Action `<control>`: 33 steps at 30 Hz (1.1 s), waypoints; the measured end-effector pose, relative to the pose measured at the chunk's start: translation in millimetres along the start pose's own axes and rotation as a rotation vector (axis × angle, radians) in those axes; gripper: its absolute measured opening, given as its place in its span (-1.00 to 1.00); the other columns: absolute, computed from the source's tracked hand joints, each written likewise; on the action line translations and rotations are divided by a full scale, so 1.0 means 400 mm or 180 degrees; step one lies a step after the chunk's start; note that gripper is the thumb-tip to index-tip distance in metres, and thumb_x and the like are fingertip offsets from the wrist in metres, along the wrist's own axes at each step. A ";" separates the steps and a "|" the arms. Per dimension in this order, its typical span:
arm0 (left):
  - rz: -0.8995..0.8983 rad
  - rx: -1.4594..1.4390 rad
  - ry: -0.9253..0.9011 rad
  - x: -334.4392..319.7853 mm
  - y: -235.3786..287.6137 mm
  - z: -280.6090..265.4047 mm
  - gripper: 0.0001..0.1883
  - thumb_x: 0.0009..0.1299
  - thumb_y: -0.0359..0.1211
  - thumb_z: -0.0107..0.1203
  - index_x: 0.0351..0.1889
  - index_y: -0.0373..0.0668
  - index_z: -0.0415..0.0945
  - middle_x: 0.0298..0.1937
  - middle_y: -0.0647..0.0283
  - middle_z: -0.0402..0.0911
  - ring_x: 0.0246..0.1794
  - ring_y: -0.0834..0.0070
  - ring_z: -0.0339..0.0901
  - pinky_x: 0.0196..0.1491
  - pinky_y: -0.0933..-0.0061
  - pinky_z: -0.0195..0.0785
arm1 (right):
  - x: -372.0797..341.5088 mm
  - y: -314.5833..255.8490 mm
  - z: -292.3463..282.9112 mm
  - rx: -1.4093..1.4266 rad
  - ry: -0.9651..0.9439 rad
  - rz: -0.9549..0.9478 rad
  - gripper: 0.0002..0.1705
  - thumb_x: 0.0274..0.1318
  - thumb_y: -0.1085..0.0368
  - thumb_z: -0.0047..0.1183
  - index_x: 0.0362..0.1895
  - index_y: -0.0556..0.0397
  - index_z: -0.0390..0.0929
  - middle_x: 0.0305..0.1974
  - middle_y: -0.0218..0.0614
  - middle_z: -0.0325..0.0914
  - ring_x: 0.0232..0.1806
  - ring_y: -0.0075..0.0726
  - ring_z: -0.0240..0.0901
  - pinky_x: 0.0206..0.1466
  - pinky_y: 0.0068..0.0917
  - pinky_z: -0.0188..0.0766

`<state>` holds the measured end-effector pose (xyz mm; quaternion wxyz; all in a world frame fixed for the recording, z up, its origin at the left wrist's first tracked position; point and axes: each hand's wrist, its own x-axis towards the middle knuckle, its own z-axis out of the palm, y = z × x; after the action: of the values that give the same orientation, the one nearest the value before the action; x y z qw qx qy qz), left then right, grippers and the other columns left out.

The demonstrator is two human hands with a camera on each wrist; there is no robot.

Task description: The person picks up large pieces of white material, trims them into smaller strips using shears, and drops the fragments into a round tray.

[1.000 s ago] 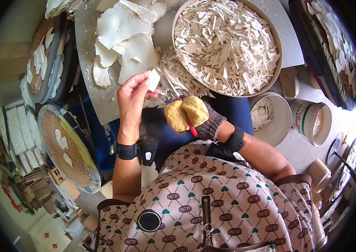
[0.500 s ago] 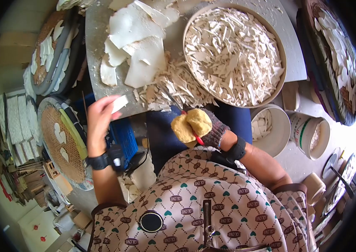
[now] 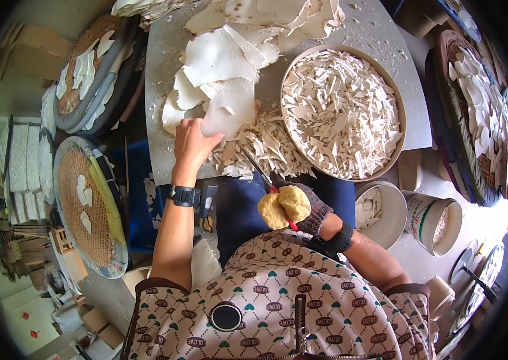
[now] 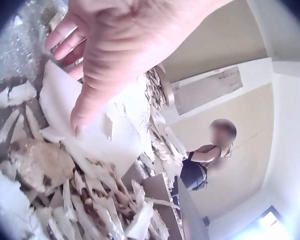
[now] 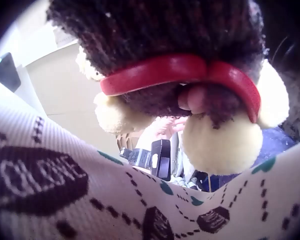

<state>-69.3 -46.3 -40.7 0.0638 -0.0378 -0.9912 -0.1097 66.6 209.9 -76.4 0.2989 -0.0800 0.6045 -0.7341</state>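
Head view: L hand (image 3: 192, 146), thumb wide, is touching white sheet (image 3: 239, 102); R hand (image 3: 314, 207) is gripping red-handled cutters (image 3: 274, 189) nr bench (image 3: 167, 157) front edge.

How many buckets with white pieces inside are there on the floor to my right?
2: one bucket beside the right leg, and a green-striped bucket just right of it. Others may be hidden.

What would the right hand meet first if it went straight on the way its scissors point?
Probably the loose heap of white scraps, since the scissors in the right hand point toward it; depth is unclear, so they may be above it or touching it.
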 end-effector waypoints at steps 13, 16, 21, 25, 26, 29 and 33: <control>-0.0950 -0.4371 0.0028 0.017 -0.021 -0.159 -0.74 0.34 -0.48 -0.02 -0.01 -0.31 0.39 -0.05 0.19 0.52 -0.09 0.47 0.49 0.02 0.45 0.34 | -0.004 0.003 -0.021 -0.0428 -0.0037 -0.0065 -0.71 -0.06 0.29 0.20 -0.21 0.06 0.48 -0.26 -0.39 0.52 -0.21 -0.57 0.45 -0.10 -0.53 0.42; -0.1001 -0.4454 0.0353 0.002 -0.016 -0.173 -0.70 0.37 -0.41 -0.05 0.04 -0.30 0.34 -0.01 0.17 0.49 -0.04 0.46 0.46 0.03 0.42 0.31 | -0.005 0.005 -0.027 -0.0369 -0.0109 -0.0168 -0.72 -0.02 0.30 0.17 -0.18 0.08 0.48 -0.23 -0.36 0.53 -0.19 -0.52 0.46 -0.07 -0.52 0.42; -0.1484 -0.5041 0.0303 -0.040 0.012 -0.155 -0.64 0.38 -0.35 -0.06 0.09 -0.33 0.29 0.06 0.12 0.44 0.07 0.41 0.38 0.11 0.36 0.23 | 0.006 -0.005 -0.003 0.3267 -0.0368 -0.0025 -0.71 0.12 0.31 0.03 -0.08 0.17 0.42 -0.12 -0.27 0.49 -0.09 -0.36 0.46 0.04 -0.43 0.40; -0.1570 -0.5150 0.0167 -0.073 0.049 -0.131 -0.65 0.38 -0.34 -0.05 0.07 -0.29 0.30 0.03 0.16 0.45 0.02 0.43 0.42 0.03 0.36 0.31 | 0.033 0.015 -0.021 0.2446 -0.0471 -0.0669 -0.68 0.22 0.20 -0.12 -0.11 0.20 0.41 -0.16 -0.26 0.51 -0.16 -0.43 0.46 -0.05 -0.47 0.42; -0.1596 -0.5118 0.0144 -0.083 0.064 -0.131 -0.65 0.38 -0.33 -0.05 0.08 -0.29 0.29 0.04 0.15 0.44 0.04 0.41 0.41 0.04 0.35 0.31 | 0.033 0.022 -0.012 0.2341 -0.0174 -0.0588 -0.70 0.22 0.21 -0.15 -0.15 0.19 0.45 -0.21 -0.26 0.53 -0.20 -0.42 0.47 -0.10 -0.48 0.42; -0.1654 -0.5106 0.0016 -0.106 0.084 -0.121 -0.65 0.38 -0.34 -0.05 0.08 -0.29 0.29 0.03 0.15 0.44 0.05 0.42 0.40 0.05 0.34 0.30 | 0.034 0.017 0.001 0.1709 0.0334 -0.0584 -0.72 0.22 0.25 -0.21 -0.24 0.17 0.50 -0.29 -0.25 0.56 -0.27 -0.40 0.49 -0.19 -0.46 0.41; -0.1777 -0.5080 0.0005 -0.131 0.103 -0.104 -0.63 0.38 -0.33 -0.05 0.10 -0.28 0.27 0.07 0.14 0.42 0.08 0.38 0.38 0.11 0.30 0.25 | 0.038 0.013 -0.003 0.1528 0.0375 -0.0827 -0.71 0.22 0.28 -0.25 -0.27 0.16 0.52 -0.31 -0.23 0.57 -0.28 -0.35 0.50 -0.21 -0.45 0.41</control>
<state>-9.0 -18.7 1.3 -0.0107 0.1748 -0.5894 -0.7886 55.5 202.5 -85.2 0.1770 -0.0409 0.4143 -0.8918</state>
